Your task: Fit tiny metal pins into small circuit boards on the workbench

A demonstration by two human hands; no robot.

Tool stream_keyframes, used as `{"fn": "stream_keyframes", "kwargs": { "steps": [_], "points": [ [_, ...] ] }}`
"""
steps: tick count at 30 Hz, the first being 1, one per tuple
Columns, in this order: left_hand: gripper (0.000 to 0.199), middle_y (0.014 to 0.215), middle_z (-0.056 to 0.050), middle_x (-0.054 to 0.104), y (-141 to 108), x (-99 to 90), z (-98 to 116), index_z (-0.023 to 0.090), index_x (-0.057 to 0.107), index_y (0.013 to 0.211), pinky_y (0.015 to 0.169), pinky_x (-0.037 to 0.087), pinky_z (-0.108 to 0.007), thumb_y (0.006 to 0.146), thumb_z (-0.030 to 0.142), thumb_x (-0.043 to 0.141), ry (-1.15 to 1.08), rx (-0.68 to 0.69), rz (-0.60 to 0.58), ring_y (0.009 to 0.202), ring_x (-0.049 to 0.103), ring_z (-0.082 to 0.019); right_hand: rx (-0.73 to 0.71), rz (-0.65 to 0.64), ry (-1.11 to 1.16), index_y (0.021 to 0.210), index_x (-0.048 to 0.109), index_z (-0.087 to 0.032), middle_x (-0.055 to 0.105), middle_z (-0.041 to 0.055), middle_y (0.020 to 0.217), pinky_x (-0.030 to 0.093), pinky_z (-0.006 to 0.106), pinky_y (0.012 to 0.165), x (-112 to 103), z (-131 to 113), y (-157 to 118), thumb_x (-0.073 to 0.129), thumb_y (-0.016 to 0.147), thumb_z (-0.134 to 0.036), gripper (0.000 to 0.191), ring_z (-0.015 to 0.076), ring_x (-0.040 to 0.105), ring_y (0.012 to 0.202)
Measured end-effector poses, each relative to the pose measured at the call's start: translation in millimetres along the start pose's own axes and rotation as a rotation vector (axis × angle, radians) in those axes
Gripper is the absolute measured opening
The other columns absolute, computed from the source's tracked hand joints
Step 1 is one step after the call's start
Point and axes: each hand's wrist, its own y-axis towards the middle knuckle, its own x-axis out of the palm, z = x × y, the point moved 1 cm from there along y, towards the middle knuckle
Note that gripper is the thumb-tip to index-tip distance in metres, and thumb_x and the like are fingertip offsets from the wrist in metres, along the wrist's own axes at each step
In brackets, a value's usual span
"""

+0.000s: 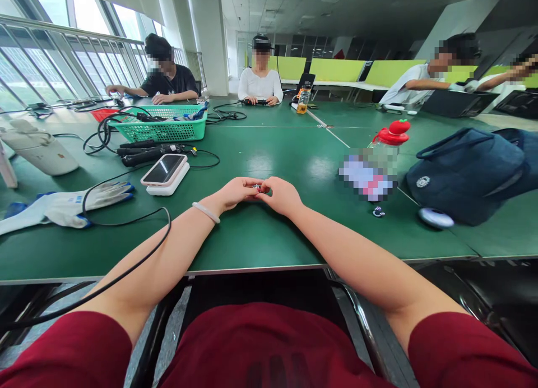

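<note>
Hands, one pair, ours: left hand [239, 194] and right hand [282, 196], meeting over the green table [252, 242]. Fingers of both closed, pinching one small object [257, 187], dark with red, between the fingertips; we cannot tell its kind. From our hands: phone [166, 168] on a white block [168, 185], nine o'clock; glove [67, 204], farther out, nine; green basket [163, 131], ten; red-lidded bottle [389, 144], two; small trinket [378, 211], three; dark blue bag [466, 178], three, beyond the trinket.
</note>
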Motion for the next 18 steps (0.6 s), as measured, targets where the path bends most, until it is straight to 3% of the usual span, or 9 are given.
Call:
{"fn": "stream_keyframes", "kwargs": {
  "steps": [3,6,8,10,14,18],
  "points": [
    [0.039,0.092,-0.007,0.072,3,-2.6,-3,0.013,0.07,0.102,0.09,0.049,-0.035,0.064,0.016,0.072,0.062,0.034,-0.013,0.079,0.065,-0.013,-0.022,-0.022,0.011,0.079,0.064,-0.02,0.064,0.0016,0.085,0.038,0.026,0.066,0,1,0,0.064,0.081,-0.036,0.016,0.0135,0.055,0.075],
    [0.041,0.098,-0.01,0.072,6,-13.5,-3,0.011,0.066,0.11,0.086,0.051,-0.035,0.069,0.016,0.067,0.297,0.103,0.054,0.08,0.066,-0.016,-0.021,-0.031,0.029,0.084,0.065,-0.02,0.064,0.0019,0.084,0.037,0.026,0.066,-1,5,2,0.064,0.081,-0.04,0.02,0.0131,0.054,0.073],
    [0.041,0.102,-0.01,0.071,7,-27.6,0,0.013,0.064,0.114,0.084,0.052,-0.033,0.073,0.013,0.06,0.577,0.142,0.207,0.08,0.067,-0.015,-0.004,-0.03,0.034,0.085,0.065,-0.019,0.063,0.0017,0.083,0.037,0.026,0.064,-3,8,2,0.065,0.08,-0.041,0.022,0.0124,0.052,0.07],
    [0.037,0.099,-0.005,0.072,5,-46.4,6,0.019,0.067,0.11,0.088,0.049,-0.029,0.074,0.013,0.058,0.974,0.164,0.462,0.086,0.067,-0.016,0.016,-0.031,0.046,0.086,0.065,-0.02,0.063,0.0013,0.082,0.036,0.026,0.063,-5,10,3,0.065,0.08,-0.041,0.022,0.012,0.05,0.068],
    [0.032,0.104,-0.014,0.069,-4,-86.0,13,0.014,0.07,0.102,0.096,0.043,-0.041,0.077,0.012,0.052,1.126,0.052,0.752,0.103,0.061,-0.029,0.056,-0.045,0.072,0.086,0.066,-0.02,0.062,0.0011,0.08,0.036,0.026,0.062,-7,13,3,0.064,0.081,-0.042,0.022,0.0119,0.049,0.066],
    [0.031,0.108,-0.017,0.067,-10,-111.5,10,0.011,0.072,0.098,0.096,0.042,-0.039,0.075,0.01,0.052,1.198,-0.053,0.868,0.105,0.059,-0.031,0.063,-0.05,0.077,0.086,0.066,-0.02,0.062,0.0013,0.08,0.036,0.026,0.062,-8,13,3,0.062,0.082,-0.042,0.023,0.0123,0.049,0.067]
  ]
}}
